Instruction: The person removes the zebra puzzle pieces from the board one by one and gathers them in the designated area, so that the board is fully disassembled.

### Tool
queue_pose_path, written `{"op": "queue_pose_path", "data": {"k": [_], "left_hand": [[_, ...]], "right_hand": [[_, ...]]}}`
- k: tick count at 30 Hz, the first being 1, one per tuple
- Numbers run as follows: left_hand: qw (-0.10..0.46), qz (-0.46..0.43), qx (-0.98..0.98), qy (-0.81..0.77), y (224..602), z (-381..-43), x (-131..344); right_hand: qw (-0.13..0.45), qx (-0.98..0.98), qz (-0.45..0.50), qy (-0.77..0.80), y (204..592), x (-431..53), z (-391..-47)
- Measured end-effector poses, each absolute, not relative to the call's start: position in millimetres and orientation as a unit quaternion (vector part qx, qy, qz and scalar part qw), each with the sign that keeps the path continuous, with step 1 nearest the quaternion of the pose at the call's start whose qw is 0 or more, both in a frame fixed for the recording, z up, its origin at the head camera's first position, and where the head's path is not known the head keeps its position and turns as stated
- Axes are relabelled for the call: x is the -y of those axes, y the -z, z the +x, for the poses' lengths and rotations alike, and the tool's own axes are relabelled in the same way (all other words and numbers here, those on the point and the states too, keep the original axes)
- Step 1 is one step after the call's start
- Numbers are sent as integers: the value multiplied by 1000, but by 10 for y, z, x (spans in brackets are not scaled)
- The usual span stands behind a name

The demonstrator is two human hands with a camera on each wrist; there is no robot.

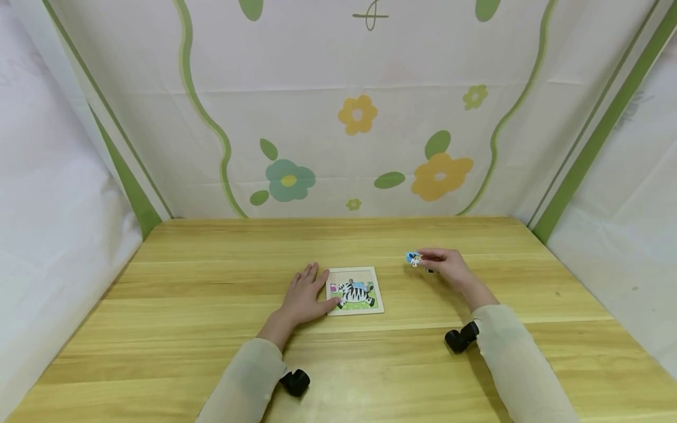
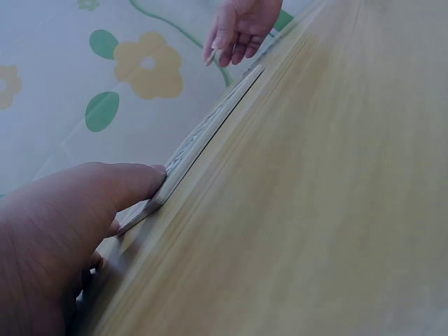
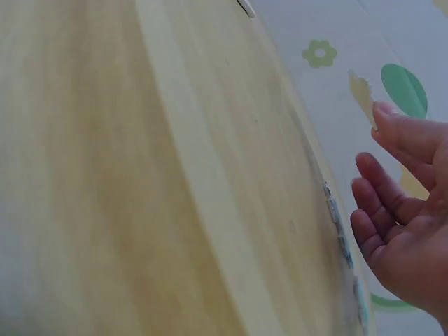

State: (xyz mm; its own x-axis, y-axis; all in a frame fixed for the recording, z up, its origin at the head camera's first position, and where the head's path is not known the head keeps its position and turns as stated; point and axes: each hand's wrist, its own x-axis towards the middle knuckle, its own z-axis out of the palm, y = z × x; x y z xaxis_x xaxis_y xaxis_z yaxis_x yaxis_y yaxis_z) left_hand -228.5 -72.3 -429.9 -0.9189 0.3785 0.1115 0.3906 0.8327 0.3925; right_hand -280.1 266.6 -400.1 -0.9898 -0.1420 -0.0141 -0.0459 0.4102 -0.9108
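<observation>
A square zebra puzzle board (image 1: 355, 311) with a pale wooden frame lies flat on the table. Its lower part shows a striped zebra body on green grass, while bare wood shows along the top. My left hand (image 1: 305, 298) lies at the board's left edge, fingers extended, with the thumb over the lower left of the frame. To the right of the board, my right hand (image 1: 446, 265) pinches a puzzle piece (image 1: 413, 258) with blue and black-and-white print between thumb and forefinger, held above the table. The other fingers of that hand are loosely bent in the right wrist view.
Several loose puzzle pieces (image 3: 339, 224) lie on the table below the right hand, mostly covered by it in the head view. The wooden table (image 1: 211, 352) meets a white flowered cloth (image 1: 317, 70) at the back. Black wrist cameras (image 1: 296, 383) sit at both sleeves.
</observation>
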Motion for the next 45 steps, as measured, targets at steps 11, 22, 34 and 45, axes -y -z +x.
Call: {"op": "queue_pose_path", "data": {"k": [11, 22, 34, 45], "left_hand": [[19, -210, 956, 205, 4298, -2294, 724], [22, -210, 957, 201, 4310, -2297, 734], [21, -207, 957, 204, 4310, -2296, 724], [17, -205, 957, 202, 4325, -2310, 726]], "right_hand": [[32, -858, -49, 511, 4139, -2678, -2823], [-1, -887, -86, 454, 4217, -2637, -2867], [-21, -905, -121, 408, 4239, -2617, -2855], [-10, -905, -121, 408, 4229, -2613, -2844]]}}
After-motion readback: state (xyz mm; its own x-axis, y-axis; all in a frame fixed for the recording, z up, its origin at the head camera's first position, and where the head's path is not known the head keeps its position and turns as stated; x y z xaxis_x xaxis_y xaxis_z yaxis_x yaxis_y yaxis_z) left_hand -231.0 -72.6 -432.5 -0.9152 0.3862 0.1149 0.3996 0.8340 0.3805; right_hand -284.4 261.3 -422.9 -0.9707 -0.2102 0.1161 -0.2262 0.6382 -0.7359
